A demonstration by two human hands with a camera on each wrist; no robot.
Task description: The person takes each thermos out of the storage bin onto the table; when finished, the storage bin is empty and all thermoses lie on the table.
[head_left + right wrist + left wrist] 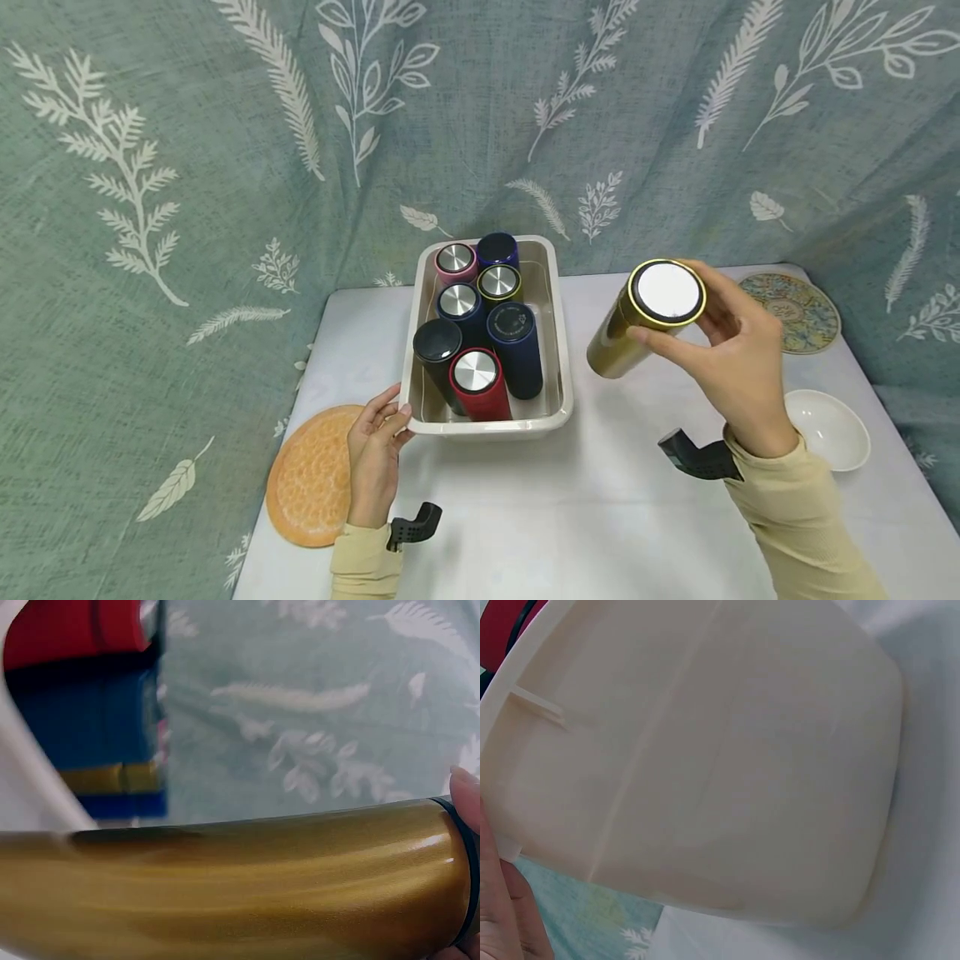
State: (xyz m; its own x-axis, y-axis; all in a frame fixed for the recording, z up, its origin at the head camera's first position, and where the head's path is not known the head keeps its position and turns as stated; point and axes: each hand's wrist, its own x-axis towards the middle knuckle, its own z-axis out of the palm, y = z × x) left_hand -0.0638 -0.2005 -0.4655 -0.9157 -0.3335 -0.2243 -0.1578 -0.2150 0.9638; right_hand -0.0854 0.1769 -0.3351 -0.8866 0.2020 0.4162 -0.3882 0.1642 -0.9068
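Note:
A gold thermos flask (619, 340) with a shiny lid leans in my right hand (738, 367), thumb and fingers gripping it near the top. It hangs to the right of a cream plastic basin (564, 367). My left hand (378, 450) pinches the basin's near left corner. Inside the basin stand several flasks: a red one (483, 398), a black one (438, 354), dark blue ones such as the large one (517, 354), a pink one (455, 262) and another gold one (501, 283). In the right wrist view the gold flask's body (262, 885) fills the lower part.
An orange round mat (311, 483) lies on the white table (525, 533) at the left. On the right are a patterned round mat (795, 312) and a white bowl (828, 429). A green leaf-print cloth (480, 125) hangs behind the table.

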